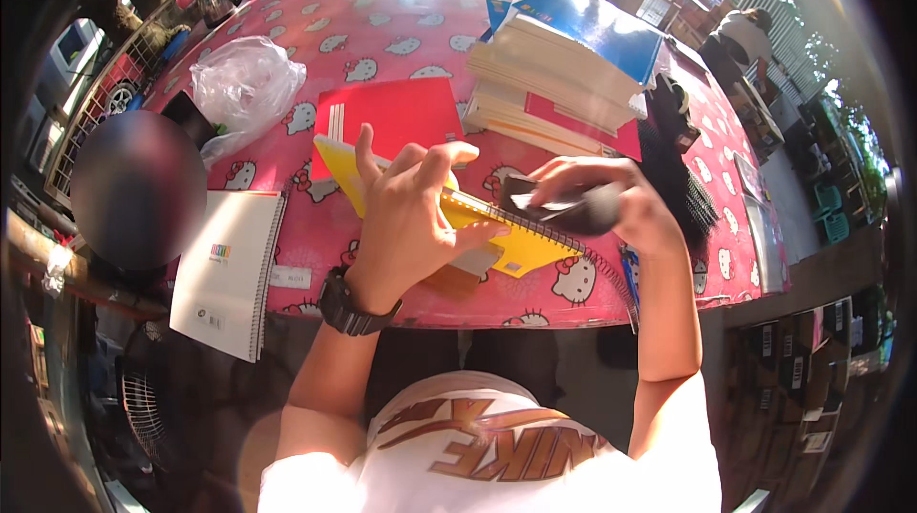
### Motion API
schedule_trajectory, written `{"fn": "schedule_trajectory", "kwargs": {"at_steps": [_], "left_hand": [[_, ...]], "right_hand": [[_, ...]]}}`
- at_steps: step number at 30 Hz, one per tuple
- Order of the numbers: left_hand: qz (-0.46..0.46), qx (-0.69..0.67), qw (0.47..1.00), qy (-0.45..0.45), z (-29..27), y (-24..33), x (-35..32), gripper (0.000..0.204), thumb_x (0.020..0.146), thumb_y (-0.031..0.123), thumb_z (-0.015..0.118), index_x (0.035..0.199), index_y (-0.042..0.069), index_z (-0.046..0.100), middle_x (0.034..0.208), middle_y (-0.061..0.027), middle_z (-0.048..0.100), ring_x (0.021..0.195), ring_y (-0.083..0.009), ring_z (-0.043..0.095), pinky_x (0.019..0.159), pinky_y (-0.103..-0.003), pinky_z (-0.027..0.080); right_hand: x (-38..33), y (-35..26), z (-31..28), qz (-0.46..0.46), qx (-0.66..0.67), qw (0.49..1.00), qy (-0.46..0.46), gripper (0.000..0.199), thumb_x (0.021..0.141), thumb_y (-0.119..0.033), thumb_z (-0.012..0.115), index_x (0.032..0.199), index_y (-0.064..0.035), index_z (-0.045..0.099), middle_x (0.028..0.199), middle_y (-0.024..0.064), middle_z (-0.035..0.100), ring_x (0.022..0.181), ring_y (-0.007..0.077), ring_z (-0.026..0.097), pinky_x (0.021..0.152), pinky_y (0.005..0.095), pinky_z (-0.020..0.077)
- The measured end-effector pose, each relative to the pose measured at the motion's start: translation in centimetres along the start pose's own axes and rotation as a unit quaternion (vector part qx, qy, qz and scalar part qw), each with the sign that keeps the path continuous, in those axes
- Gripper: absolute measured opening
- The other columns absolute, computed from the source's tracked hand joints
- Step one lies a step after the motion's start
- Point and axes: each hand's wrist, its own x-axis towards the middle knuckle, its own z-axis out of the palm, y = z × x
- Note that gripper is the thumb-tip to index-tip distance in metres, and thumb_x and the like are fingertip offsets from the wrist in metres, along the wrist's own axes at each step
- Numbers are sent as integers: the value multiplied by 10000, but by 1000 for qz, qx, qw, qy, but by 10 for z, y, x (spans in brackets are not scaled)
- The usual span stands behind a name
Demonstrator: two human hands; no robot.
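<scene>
Touches yellow notebook (535, 247) with spread left fingers (437, 167). Grips black object (587, 213) with right fingers (578, 171). See coloured print (220, 251), barcode (210, 319) on white notebook (222, 284).

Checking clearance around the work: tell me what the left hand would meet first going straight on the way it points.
Probably the red notebook, just beyond the fingers of the left hand; depth is unclear, so it might pass above.

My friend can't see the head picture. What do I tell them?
A left hand touches a yellow notebook while the right hand holds a dark object near the notebook's coil. Beyond are a red notebook and a book stack.
</scene>
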Motion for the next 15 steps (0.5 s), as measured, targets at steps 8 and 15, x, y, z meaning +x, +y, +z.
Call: {"fn": "schedule_trajectory", "kwargs": {"at_steps": [8,15], "left_hand": [[13,-28,999,32,3,-3,3,873,598,508,781,1291,102,439,825,-12,606,839,-186,595,1066,-590,97],[-36,-78,996,6,4,-8,-3,1068,629,564,740,1430,62,241,890,-29,590,926,-201,581,1063,-586,92]], "right_hand": [[13,6,8,-49,88,993,-57,467,841,-410,565,1036,9,628,922,54,642,846,116,555,776,269,441],[25,5,17,-60,152,986,-43,382,842,-389,633,946,-23,661,824,49,632,783,88,557,695,265,453]]}}
